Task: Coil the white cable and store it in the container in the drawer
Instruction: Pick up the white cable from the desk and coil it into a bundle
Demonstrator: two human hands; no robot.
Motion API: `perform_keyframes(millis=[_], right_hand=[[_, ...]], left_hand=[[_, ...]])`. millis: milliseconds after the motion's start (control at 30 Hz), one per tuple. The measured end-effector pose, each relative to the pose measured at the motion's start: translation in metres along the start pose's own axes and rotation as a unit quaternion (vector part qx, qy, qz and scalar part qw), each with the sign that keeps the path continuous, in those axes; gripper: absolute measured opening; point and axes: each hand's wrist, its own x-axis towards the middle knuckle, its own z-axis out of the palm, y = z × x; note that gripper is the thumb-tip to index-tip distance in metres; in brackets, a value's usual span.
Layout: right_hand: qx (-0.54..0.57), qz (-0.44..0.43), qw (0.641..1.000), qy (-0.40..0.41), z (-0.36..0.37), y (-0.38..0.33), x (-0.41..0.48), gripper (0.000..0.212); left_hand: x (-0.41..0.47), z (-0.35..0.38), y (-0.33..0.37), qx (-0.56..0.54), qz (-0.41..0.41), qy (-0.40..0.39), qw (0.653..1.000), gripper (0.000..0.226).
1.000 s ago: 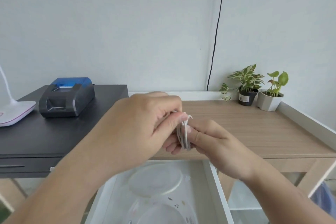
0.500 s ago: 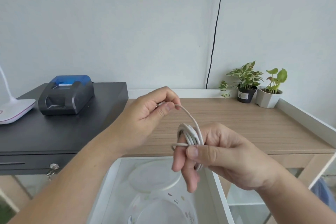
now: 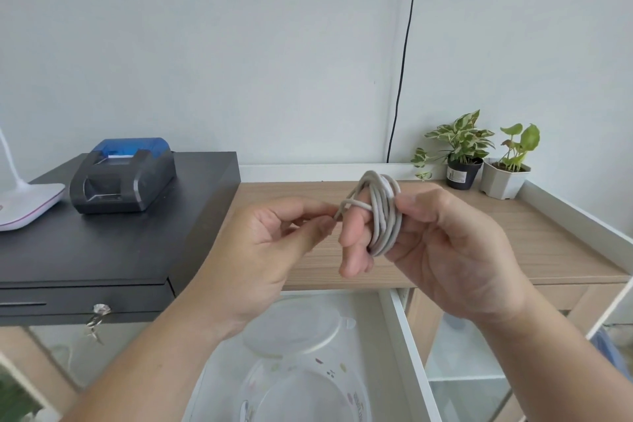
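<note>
The white cable (image 3: 382,212) is wound in several loops around the fingers of my right hand (image 3: 442,250), held above the wooden desk. My left hand (image 3: 274,240) pinches the cable's loose end just left of the coil. Below my hands the white drawer (image 3: 407,346) stands open. Inside it sits a clear round container (image 3: 301,390) with a clear lid (image 3: 294,329) lying behind it.
A black cash drawer (image 3: 102,250) with a key stands at the left, carrying a receipt printer (image 3: 121,175) and a white lamp base (image 3: 24,202). Two potted plants (image 3: 479,154) sit at the desk's back right. A black wire (image 3: 404,51) runs down the wall.
The coil has risen and turned in my right hand. My left hand has come down and drawn the loose end across the coil to its left side.
</note>
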Motion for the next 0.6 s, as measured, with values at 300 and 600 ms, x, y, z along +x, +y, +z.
perform_keyframes(millis=[300,600], right_hand=[[-0.075,-0.004,0.997,0.003,0.006,-0.006,0.002,0.046],[-0.063,0.021,0.997,-0.025,0.010,-0.008,-0.004,0.038]], left_hand=[[0.016,-0.010,0.016,0.019,-0.009,-0.078,0.997,0.030],[0.011,-0.006,0.019,-0.002,0.022,-0.224,0.974,0.034]])
